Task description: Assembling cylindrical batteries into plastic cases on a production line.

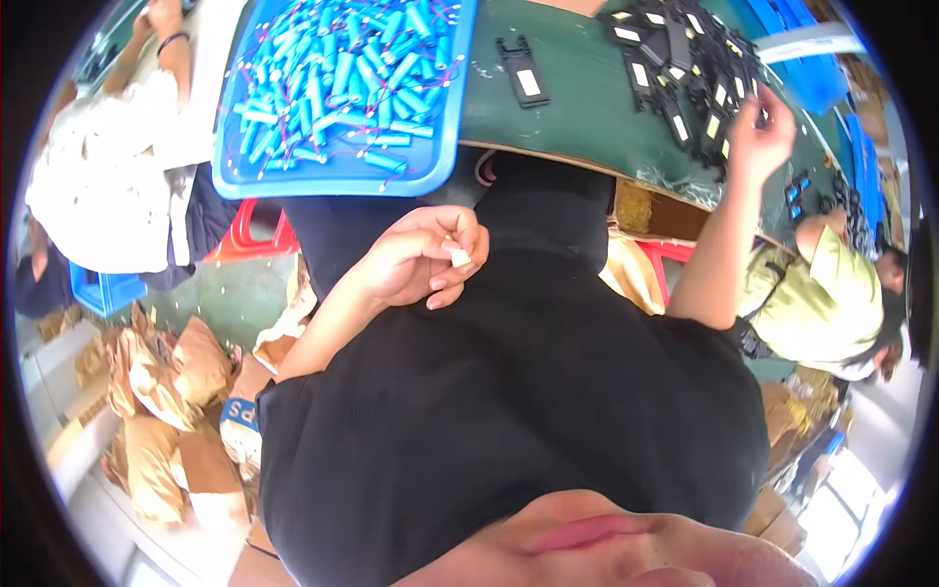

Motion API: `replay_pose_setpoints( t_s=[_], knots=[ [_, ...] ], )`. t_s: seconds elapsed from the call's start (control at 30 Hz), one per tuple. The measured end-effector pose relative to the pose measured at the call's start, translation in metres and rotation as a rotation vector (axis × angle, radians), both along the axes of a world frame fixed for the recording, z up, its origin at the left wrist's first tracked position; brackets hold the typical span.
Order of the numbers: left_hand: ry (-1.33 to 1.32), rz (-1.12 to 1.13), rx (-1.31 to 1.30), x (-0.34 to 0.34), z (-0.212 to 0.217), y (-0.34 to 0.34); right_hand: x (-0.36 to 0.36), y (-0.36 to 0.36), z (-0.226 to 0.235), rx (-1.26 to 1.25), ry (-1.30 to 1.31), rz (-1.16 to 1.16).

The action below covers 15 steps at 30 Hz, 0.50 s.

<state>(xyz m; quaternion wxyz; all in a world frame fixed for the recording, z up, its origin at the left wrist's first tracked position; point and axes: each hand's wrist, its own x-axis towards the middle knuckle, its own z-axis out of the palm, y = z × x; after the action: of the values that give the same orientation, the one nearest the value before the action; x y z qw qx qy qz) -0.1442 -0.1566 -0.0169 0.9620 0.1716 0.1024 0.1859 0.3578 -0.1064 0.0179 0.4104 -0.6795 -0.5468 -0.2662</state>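
My left hand [425, 256] is held in front of my chest, its fingers closed on a small whitish piece [460, 257] whose exact kind is too small to tell. Far to the right, my right hand [764, 137] reaches to the edge of a heap of black plastic housings [673, 59], many with white labels. Its fingers are curled together there, and what they hold, if anything, is hidden. One single black housing [523, 73] lies apart from the heap on the green table [577, 122].
A blue tray [333, 186] full of blue cylindrical cells with thin wires sits at the table's left, jutting over its near edge. Co-workers sit at both sides, one in a white top [98, 186], one in yellow-green [817, 303]. Brown sacks [152, 470] stand at lower left.
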Motion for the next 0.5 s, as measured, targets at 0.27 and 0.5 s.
replay_pose_setpoints(
  t_s=[0.27,0.5],
  knots=[
    [-0.222,0.007,-0.05,0.017,-0.013,0.003,-0.265,0.047,0.006,-0.285,0.207,1.078],
    [-0.001,0.023,0.033,0.015,0.0,-0.006,-0.309,0.087,0.023,-0.428,-0.019,1.084]
  ],
)
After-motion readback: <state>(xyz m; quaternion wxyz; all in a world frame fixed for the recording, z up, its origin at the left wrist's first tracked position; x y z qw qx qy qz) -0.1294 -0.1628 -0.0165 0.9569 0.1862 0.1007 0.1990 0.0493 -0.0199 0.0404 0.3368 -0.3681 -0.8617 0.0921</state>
